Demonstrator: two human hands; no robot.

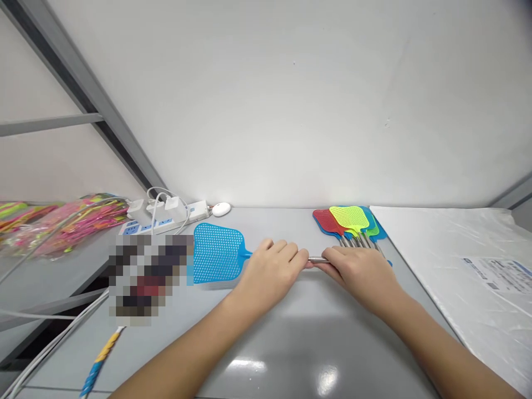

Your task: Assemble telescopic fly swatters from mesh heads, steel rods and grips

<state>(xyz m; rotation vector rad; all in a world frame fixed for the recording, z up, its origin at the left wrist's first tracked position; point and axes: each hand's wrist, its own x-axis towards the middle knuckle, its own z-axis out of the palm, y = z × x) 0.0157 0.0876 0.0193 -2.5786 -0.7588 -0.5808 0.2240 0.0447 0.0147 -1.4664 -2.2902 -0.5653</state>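
A blue fly swatter [219, 253] with a perforated square head lies crosswise in my grip, its head pointing left. My left hand [276, 269] is closed round the shaft close to the head. Farther right, my right hand [359, 271] is wrapped round the same metal shaft, of which a short piece shows between the hands. A small blue tip sticks out beyond the right hand. Behind that hand lies a pile of fly swatters [353, 217] in red, yellow-green, green and blue, their metal shafts partly hidden by it.
At the back left is a power strip [155, 225] with white chargers, beside a white oval device [221, 209]. Plastic-bagged pink and yellow items [83, 221] lie far left. A blurred-out patch and a wrapped cable [97, 363] are nearer. White packaging with a label [457, 266] covers the right.
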